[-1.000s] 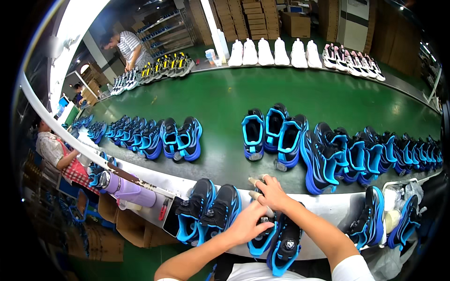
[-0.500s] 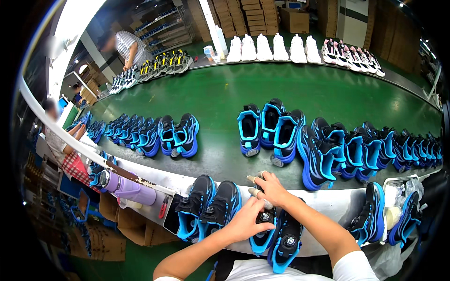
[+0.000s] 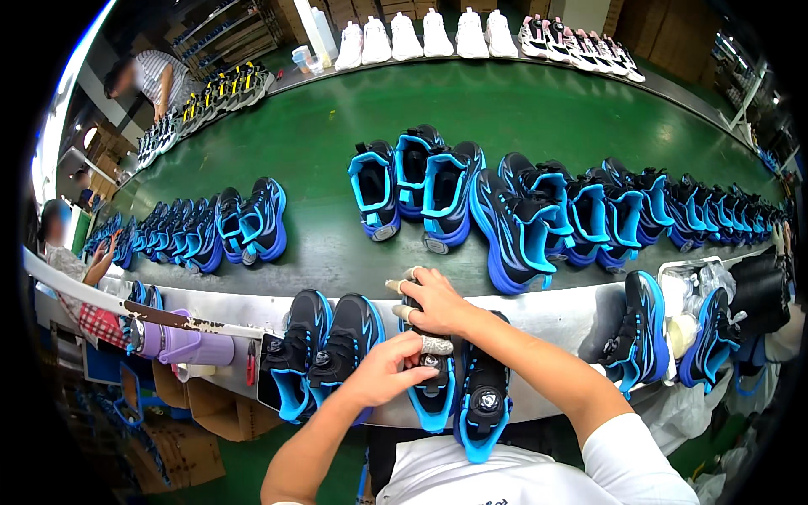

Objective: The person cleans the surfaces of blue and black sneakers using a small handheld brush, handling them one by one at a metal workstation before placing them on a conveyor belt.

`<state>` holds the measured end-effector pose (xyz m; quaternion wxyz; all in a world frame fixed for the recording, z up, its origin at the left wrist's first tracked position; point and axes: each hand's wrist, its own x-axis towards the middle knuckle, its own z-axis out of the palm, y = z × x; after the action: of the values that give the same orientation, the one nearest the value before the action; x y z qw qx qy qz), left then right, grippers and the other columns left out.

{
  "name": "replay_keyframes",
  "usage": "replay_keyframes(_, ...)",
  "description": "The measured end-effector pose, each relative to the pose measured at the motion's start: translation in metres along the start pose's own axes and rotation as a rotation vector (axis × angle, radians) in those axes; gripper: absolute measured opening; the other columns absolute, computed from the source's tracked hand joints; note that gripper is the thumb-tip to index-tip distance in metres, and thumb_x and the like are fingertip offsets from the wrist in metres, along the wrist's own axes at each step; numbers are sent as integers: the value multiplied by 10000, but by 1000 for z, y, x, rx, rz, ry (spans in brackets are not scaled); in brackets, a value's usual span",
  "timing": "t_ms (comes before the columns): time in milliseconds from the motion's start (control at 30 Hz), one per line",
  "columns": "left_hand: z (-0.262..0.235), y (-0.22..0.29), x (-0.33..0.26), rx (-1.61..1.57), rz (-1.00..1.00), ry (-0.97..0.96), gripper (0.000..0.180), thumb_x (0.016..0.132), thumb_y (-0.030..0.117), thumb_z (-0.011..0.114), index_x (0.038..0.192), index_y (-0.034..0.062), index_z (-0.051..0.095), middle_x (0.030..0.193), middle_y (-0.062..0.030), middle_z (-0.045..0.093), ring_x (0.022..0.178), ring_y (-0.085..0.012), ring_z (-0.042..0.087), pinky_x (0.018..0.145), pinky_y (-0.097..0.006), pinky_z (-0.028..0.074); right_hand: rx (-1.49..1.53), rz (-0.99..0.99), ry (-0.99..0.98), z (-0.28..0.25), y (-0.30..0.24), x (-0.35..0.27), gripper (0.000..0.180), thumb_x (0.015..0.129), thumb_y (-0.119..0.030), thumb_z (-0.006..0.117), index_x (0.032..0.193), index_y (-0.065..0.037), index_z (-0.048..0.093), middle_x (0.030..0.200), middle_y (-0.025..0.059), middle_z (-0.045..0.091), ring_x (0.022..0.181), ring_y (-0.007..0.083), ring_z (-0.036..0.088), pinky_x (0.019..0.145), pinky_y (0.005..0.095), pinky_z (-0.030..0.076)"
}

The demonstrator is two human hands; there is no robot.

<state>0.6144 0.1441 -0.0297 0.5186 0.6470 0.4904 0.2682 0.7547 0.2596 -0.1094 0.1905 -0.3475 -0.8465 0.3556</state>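
A black sneaker with a bright blue lining (image 3: 435, 418) lies at the near edge of the bench, its heel toward me. My left hand (image 3: 389, 370) is closed over its upper from the left, with a grey mottled wrap at a fingertip. My right hand (image 3: 435, 305) grips around its toe end; beige covers sit on several fingertips. Parts of the shoe are hidden under both hands. Close on its right lies a matching sneaker (image 3: 486, 383) with a round dial on the tongue, untouched. To the left stand two more matching sneakers (image 3: 296, 345), side by side.
Rows of blue-black sneakers (image 3: 581, 210) stand on the green bench top (image 3: 324, 164). White sneakers (image 3: 404, 38) line its far edge. A purple bottle (image 3: 198, 347) and red-handled tool (image 3: 251, 362) are left. Right are a tray (image 3: 673, 269) and two sneakers. Other people work at left.
The view has shifted, so the bench things appear farther left and higher. My right hand has closed more around the sneaker's toe; my left hand remains on its upper.
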Motion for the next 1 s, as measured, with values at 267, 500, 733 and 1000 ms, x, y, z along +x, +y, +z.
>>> replay_keyframes(267,26,35,-9,183,137,374,231,856,124,671,1036,-10,617,927,-90,574,772,-140,526,687,-281,446,-2,-97,112,-10,11,-12,395,852,-287,640,1223,-150,635,1212,182,496,1080,366,465,955,433,397)
replay_keyframes(500,65,30,-63,-1014,-577,268,291,1016,189,465,1112,-63,575,1052,-177,641,849,-223,655,635,-276,537,362,-227,-522,-98,-33,-65,469,863,-247,673,1323,-212,586,947,98,526,923,238,487,855,365,413)
replay_keyframes(733,102,22,-47,-1152,-406,439,272,1014,146,438,1173,-60,518,1061,-173,631,939,-271,661,668,-294,550,188,-53,-43,-62,-63,-97,303,807,-241,718,1055,-85,638,836,134,585,784,336,608,709,407,493)
replay_keyframes(1000,103,32,-46,-1219,-450,411,320,1023,192,433,1183,-73,514,1126,-167,609,965,-305,660,642,-302,550,222,-232,-248,-83,-55,-89,318,813,-238,711,1085,-95,632,916,122,570,882,314,595,765,384,488)
